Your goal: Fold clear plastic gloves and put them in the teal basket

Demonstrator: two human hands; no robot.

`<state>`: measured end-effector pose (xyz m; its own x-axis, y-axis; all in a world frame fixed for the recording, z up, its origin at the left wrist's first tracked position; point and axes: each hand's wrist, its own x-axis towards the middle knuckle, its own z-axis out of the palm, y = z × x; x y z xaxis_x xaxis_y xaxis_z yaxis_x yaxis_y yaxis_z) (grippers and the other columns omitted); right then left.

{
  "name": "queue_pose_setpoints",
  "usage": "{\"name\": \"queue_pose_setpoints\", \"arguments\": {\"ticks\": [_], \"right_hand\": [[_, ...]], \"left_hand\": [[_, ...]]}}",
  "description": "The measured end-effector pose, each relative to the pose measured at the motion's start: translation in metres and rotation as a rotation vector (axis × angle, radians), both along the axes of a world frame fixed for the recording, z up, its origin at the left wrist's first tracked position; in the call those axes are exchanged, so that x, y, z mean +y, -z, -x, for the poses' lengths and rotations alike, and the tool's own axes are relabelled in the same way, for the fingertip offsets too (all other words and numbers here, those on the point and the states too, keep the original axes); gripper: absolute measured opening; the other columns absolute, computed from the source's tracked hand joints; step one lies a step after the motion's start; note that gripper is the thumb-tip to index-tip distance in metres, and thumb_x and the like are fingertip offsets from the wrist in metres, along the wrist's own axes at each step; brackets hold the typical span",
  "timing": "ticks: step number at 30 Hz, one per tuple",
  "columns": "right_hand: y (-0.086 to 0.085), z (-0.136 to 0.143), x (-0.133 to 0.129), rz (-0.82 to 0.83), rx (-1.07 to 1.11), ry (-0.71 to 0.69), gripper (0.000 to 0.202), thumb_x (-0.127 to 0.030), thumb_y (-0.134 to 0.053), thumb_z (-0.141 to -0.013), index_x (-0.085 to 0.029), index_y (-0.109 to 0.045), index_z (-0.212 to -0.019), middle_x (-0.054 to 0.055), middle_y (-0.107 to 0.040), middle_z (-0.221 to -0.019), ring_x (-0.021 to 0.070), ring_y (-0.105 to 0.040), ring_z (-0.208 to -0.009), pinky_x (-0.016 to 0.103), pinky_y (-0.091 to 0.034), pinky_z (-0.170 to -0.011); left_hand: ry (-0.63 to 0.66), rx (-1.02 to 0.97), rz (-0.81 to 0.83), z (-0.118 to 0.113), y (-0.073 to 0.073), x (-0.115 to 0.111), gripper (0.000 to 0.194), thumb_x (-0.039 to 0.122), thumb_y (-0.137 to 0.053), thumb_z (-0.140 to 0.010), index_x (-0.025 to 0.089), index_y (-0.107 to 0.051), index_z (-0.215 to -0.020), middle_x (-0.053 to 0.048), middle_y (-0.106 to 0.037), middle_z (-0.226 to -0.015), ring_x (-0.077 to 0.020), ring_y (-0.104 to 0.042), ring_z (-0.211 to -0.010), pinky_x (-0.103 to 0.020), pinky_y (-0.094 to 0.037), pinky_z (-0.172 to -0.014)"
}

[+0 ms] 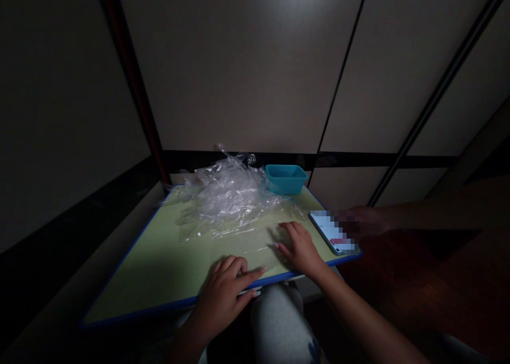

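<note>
A flat clear plastic bag [243, 245] lies on the yellow-green tabletop [159, 268] between my hands, its outline faint in the dim light. My left hand [228, 288] rests at the front edge. Its index finger stretches over the near end of the bag, the thumb sits apart just below the edge, and the other fingers curl loosely. At the bag's right side is my right hand [298, 247], thumb and fingers apart, with nothing visible between them. Behind both hands spreads a loose heap of crumpled clear plastic bags [235, 194].
A turquoise plastic tub [287, 180] stands at the back right, touching the heap. Near the right edge lies a lit phone [330, 232], with another person's hand [364, 220] beside it. Tall cabinet panels [247, 77] rise behind the blue-rimmed table.
</note>
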<state>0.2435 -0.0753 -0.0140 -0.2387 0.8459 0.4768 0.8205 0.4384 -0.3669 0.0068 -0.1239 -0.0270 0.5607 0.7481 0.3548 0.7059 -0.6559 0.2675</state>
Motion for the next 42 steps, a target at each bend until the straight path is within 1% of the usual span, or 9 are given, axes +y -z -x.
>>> {"name": "queue_pose_setpoints", "arguments": {"ticks": [3, 8, 12, 18, 23, 29, 32, 38, 42], "right_hand": [[0.0, -0.007, -0.014, -0.133, -0.036, 0.031, 0.046, -0.034, -0.048, -0.087, -0.017, -0.042, -0.129, 0.017, -0.046, -0.13, 0.0288, -0.04, -0.121, 0.049, -0.028, -0.101], [0.001, -0.005, -0.047, -0.004, -0.351, -0.33, 0.068, -0.048, -0.041, -0.089, -0.022, -0.014, -0.146, 0.012, -0.027, -0.148, 0.0283, -0.022, -0.135, 0.058, 0.002, -0.107], [0.005, -0.004, -0.058, 0.139, -0.396, -0.423, 0.069, -0.055, -0.038, -0.089, -0.026, -0.013, -0.146, 0.009, -0.027, -0.148, 0.0263, -0.024, -0.135, 0.056, -0.002, -0.108], [0.003, -0.003, -0.054, 0.172, -0.351, -0.342, 0.066, -0.054, -0.035, -0.09, -0.026, -0.013, -0.146, 0.009, -0.022, -0.149, 0.0242, -0.02, -0.137, 0.055, 0.001, -0.109], [0.005, -0.001, -0.054, 0.18, -0.358, -0.336, 0.069, -0.06, -0.035, -0.088, -0.028, -0.016, -0.146, 0.009, -0.019, -0.15, 0.0258, -0.019, -0.137, 0.057, 0.0, -0.108], [0.008, 0.0, -0.055, 0.142, -0.385, -0.36, 0.073, -0.062, -0.043, -0.084, -0.032, -0.016, -0.145, 0.008, -0.021, -0.15, 0.0288, -0.019, -0.137, 0.061, 0.002, -0.106], [0.011, -0.016, -0.057, 0.021, -0.345, -0.207, 0.07, -0.055, -0.045, -0.085, -0.031, -0.018, -0.145, 0.008, -0.022, -0.15, 0.029, -0.019, -0.137, 0.061, 0.0, -0.106], [0.032, -0.091, -0.053, -0.149, -0.089, 0.618, 0.071, -0.052, -0.048, -0.082, -0.019, -0.025, -0.141, 0.021, -0.036, -0.139, 0.0379, -0.03, -0.13, 0.067, -0.022, -0.097], [0.043, -0.118, -0.046, -0.023, -0.085, 0.684, 0.081, -0.056, -0.051, -0.079, -0.018, -0.019, -0.143, 0.021, -0.048, -0.129, 0.0397, -0.036, -0.125, 0.069, -0.024, -0.093]], "left_hand": [[-0.009, 0.001, 0.001, 0.0, 0.001, -0.001, 0.054, 0.032, -0.066, -0.077, 0.04, -0.048, -0.127, -0.001, -0.056, -0.099, -0.0197, -0.048, -0.094, -0.033, -0.037, -0.082], [0.009, 0.032, -0.033, 0.001, 0.004, 0.001, 0.044, 0.035, -0.065, -0.078, 0.044, -0.054, -0.119, 0.0, -0.054, -0.097, -0.0198, -0.047, -0.093, -0.033, -0.036, -0.08], [0.015, 0.032, -0.076, 0.002, 0.006, 0.003, 0.035, 0.037, -0.064, -0.079, 0.044, -0.059, -0.113, -0.001, -0.054, -0.097, -0.0195, -0.047, -0.093, -0.032, -0.037, -0.079], [-0.024, 0.059, -0.136, 0.0, 0.005, 0.0, 0.045, 0.039, -0.061, -0.079, 0.042, -0.052, -0.123, -0.003, -0.055, -0.111, -0.0237, -0.048, -0.102, -0.04, -0.039, -0.087], [-0.05, 0.103, -0.217, -0.002, 0.008, 0.002, 0.06, 0.045, -0.059, -0.079, 0.038, -0.039, -0.135, -0.006, -0.034, -0.145, -0.0326, -0.031, -0.128, -0.055, -0.025, -0.103], [-0.08, 0.137, -0.195, -0.003, 0.012, 0.003, 0.065, 0.047, -0.058, -0.079, 0.039, -0.033, -0.138, -0.005, -0.018, -0.153, -0.0348, -0.023, -0.134, -0.057, -0.024, -0.104], [-0.087, 0.151, -0.195, -0.003, 0.013, 0.003, 0.066, 0.048, -0.059, -0.079, 0.043, -0.03, -0.138, -0.004, -0.016, -0.153, -0.0358, -0.022, -0.135, -0.059, -0.026, -0.103], [-0.042, 0.15, -0.231, 0.0, 0.017, 0.009, 0.058, 0.051, -0.057, -0.079, 0.049, -0.034, -0.133, 0.0, -0.019, -0.152, -0.037, -0.026, -0.133, -0.06, -0.031, -0.099], [-0.019, 0.142, -0.226, 0.001, 0.018, 0.013, 0.052, 0.05, -0.056, -0.08, 0.052, -0.039, -0.129, 0.003, -0.026, -0.15, -0.036, -0.028, -0.133, -0.06, -0.033, -0.098]]}}
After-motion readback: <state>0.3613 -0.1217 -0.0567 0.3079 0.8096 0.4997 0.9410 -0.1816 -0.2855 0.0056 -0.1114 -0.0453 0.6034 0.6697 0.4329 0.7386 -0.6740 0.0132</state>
